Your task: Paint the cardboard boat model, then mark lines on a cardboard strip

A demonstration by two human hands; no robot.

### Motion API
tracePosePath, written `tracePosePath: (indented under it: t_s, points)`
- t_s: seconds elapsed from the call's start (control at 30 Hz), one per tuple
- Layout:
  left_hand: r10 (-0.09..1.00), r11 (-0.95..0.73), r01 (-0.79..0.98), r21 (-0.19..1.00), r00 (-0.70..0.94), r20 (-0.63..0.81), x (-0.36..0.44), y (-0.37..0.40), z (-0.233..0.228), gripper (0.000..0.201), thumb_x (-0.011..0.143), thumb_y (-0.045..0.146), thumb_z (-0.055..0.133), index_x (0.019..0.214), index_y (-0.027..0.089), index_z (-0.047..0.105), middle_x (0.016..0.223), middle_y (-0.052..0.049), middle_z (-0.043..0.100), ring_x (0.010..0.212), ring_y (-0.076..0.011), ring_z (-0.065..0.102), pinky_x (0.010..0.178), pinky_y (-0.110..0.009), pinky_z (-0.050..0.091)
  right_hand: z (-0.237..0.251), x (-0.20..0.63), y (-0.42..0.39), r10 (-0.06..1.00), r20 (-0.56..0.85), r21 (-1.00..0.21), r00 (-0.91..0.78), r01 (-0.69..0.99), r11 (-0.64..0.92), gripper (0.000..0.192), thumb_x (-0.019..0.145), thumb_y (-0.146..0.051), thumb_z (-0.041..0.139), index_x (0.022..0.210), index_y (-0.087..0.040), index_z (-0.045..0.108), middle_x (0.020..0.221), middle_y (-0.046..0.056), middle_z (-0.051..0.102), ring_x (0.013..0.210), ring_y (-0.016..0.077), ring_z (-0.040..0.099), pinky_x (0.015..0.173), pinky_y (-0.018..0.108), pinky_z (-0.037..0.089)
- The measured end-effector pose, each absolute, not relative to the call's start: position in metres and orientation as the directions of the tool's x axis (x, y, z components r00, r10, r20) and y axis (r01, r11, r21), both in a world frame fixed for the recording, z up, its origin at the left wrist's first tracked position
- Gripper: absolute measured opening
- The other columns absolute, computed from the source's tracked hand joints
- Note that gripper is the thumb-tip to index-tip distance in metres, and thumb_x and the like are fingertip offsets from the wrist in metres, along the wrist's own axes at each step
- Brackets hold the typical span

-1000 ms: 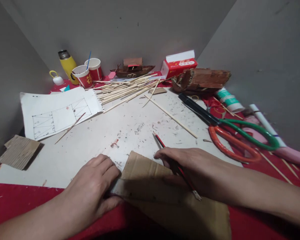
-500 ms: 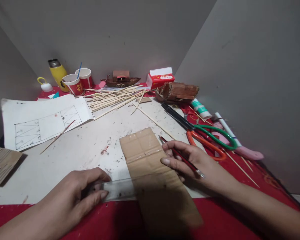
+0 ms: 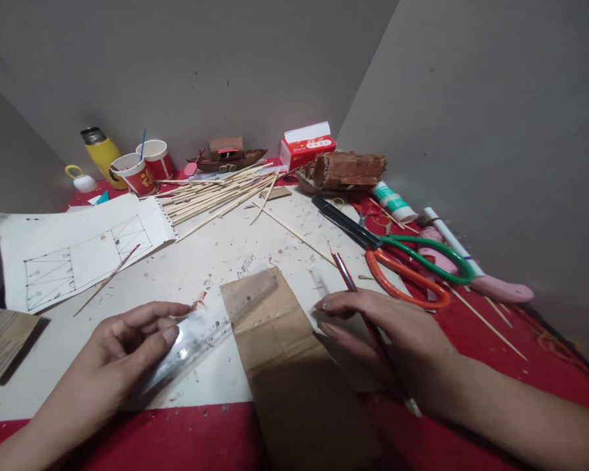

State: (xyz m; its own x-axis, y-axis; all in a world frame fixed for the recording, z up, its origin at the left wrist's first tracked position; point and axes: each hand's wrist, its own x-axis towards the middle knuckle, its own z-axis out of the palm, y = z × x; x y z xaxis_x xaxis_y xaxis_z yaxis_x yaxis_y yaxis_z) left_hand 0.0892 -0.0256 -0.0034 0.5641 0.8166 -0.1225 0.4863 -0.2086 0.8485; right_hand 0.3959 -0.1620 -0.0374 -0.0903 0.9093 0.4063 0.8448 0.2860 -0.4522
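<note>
Left hand pinches clear plastic ruler, far end lying aslant on brown cardboard strip just beyond that grip; right hand closed on red-black pencil; best squaring ruler flat, pressed firm, before marking.

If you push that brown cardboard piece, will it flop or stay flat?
The cardboard strip probably stays fairly stiff: it lies flat under the clear ruler, though its creases may let it bend there. It looks thin, so likely light and easy to slide on the white board. Being flat, it should not roll.
</note>
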Motion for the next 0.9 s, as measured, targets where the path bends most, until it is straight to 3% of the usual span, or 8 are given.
tracePosePath:
  t_s: [0.17, 0.3, 0.4, 0.57, 0.77, 0.9]
  points:
    - [0.833, 0.099, 0.403, 0.910, 0.467, -0.297, 0.092, -0.031, -0.002, 0.038, 0.077, 0.046, 0.076, 0.111, 0.028, 0.074, 0.084, -0.005, 0.078, 0.067, -0.0192, 0.070, 0.051, -0.022, 0.053, -0.043, 0.403, -0.156, 0.864, 0.471, -0.374, -0.176, 0.848, 0.376, 0.010, 0.095, -0.020, 0.055, 0.105, -0.019, 0.054, 0.096, 0.010, 0.073, 0.083, 0.0210, 0.071, 0.069, 0.031, 0.054]
    - [0.821, 0.284, 0.370, 0.885, 0.382, -0.424, 0.099, -0.043, 0.000, 0.053, 0.070, 0.039, 0.085, 0.120, 0.027, 0.070, 0.095, -0.006, 0.077, 0.081, -0.0194, 0.071, 0.064, -0.020, 0.054, -0.046, 0.403, -0.154, 0.883, 0.413, -0.356, -0.223, 0.853, 0.382, 0.013, 0.096, -0.026, 0.054, 0.105, -0.017, 0.056, 0.100, 0.013, 0.072, 0.086, 0.0239, 0.069, 0.069, 0.034, 0.053]
    - [0.815, 0.276, 0.344, 0.898, 0.412, -0.408, 0.106, -0.051, -0.003, 0.055, 0.069, 0.035, 0.086, 0.121, 0.026, 0.069, 0.096, -0.006, 0.074, 0.085, -0.0186, 0.069, 0.069, -0.021, 0.054, -0.046, 0.400, -0.155, 0.908, 0.330, -0.394, -0.256, 0.837, 0.379, 0.019, 0.093, -0.028, 0.058, 0.106, -0.015, 0.057, 0.107, 0.016, 0.069, 0.090, 0.0261, 0.067, 0.073, 0.037, 0.053]
    - [0.800, 0.267, 0.318, 0.910, 0.453, -0.393, 0.113, -0.065, -0.012, 0.053, 0.072, 0.032, 0.084, 0.122, 0.025, 0.067, 0.094, -0.004, 0.066, 0.067, -0.0100, 0.059, 0.060, -0.018, 0.049, -0.044, 0.397, -0.156, 0.927, 0.239, -0.392, -0.289, 0.845, 0.365, 0.036, 0.078, -0.024, 0.076, 0.108, -0.011, 0.059, 0.114, 0.020, 0.067, 0.098, 0.0306, 0.065, 0.082, 0.042, 0.053]
    - [0.763, 0.274, 0.309, 0.910, 0.506, -0.402, 0.120, -0.077, -0.015, 0.051, 0.072, 0.031, 0.085, 0.119, 0.026, 0.066, 0.093, 0.000, 0.055, 0.061, -0.0051, 0.054, 0.056, -0.016, 0.044, -0.049, 0.393, -0.156, 0.926, 0.244, -0.320, -0.287, 0.878, 0.356, 0.049, 0.076, -0.034, 0.079, 0.113, -0.009, 0.059, 0.114, 0.019, 0.067, 0.104, 0.0334, 0.063, 0.088, 0.045, 0.051]
    - [0.757, 0.239, 0.328, 0.914, 0.526, -0.387, 0.129, -0.086, -0.013, 0.049, 0.074, 0.032, 0.083, 0.118, 0.026, 0.063, 0.096, 0.000, 0.055, 0.062, -0.0043, 0.055, 0.058, -0.016, 0.046, -0.057, 0.386, -0.156, 0.920, 0.295, -0.281, -0.260, 0.896, 0.343, 0.050, 0.081, -0.037, 0.075, 0.117, -0.006, 0.059, 0.114, 0.021, 0.067, 0.104, 0.0333, 0.062, 0.088, 0.045, 0.050]
